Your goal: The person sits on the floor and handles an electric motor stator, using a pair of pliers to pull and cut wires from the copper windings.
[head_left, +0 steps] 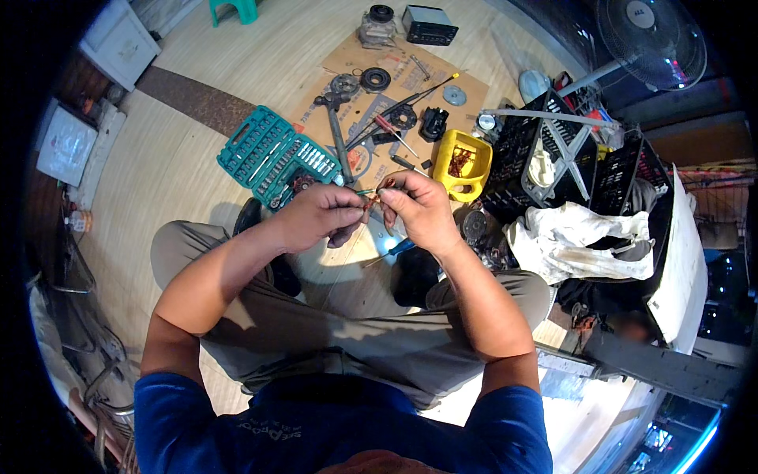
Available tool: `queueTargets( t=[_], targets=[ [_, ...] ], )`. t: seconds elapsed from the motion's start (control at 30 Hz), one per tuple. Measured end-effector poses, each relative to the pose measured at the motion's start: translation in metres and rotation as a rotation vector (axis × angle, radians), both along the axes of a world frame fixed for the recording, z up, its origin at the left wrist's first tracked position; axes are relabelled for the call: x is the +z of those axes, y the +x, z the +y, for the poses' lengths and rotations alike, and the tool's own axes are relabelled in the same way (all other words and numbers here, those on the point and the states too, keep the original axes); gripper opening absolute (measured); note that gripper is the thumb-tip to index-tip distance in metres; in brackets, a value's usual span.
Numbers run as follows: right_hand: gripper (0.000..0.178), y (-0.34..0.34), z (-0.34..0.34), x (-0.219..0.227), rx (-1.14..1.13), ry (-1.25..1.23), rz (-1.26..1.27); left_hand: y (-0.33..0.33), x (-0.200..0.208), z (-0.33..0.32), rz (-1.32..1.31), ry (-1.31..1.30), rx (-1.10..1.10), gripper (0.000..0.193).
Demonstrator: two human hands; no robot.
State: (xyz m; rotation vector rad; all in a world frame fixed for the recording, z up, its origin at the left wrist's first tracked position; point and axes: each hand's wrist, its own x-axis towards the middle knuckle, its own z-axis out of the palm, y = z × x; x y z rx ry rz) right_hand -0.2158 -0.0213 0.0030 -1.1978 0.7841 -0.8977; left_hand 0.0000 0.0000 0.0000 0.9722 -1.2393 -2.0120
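In front of my knees both hands meet, fingertips pinched together. Between them is a small bundle of copper-coloured wire (371,202) with a bit of green at its upper side. My left hand (320,216) is closed on its left end. The right end sits in my right hand (420,207), between thumb and fingers. My fingers cover much of the wire. Just beyond my left hand lies an open green socket set case (260,189). A yellow cut-open jug (444,167) with copper-coloured scraps (461,161) inside stands beyond my right hand.
Flattened cardboard (466,83) bears a hammer (338,134), screwdrivers and round metal parts. A blue-handled screwdriver (401,247) lies near my right foot. Black crates (513,170), a white cloth (580,241) and a fan (651,43) crowd the right. A car radio (429,31) sits far back.
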Motion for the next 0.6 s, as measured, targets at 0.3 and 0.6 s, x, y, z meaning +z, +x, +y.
queueTargets(
  t=[0.3,0.6],
  targets=[
    [0.013,0.004,-0.002,-0.003,-0.063,0.056,0.068,-0.013,0.001,0.007,-0.388,-0.47,0.242,0.013],
    [0.012,0.0,0.0,-0.002,-0.028,0.005,-0.015,-0.006,0.007,0.002,-0.061,-0.121,0.07,0.017]
  ],
)
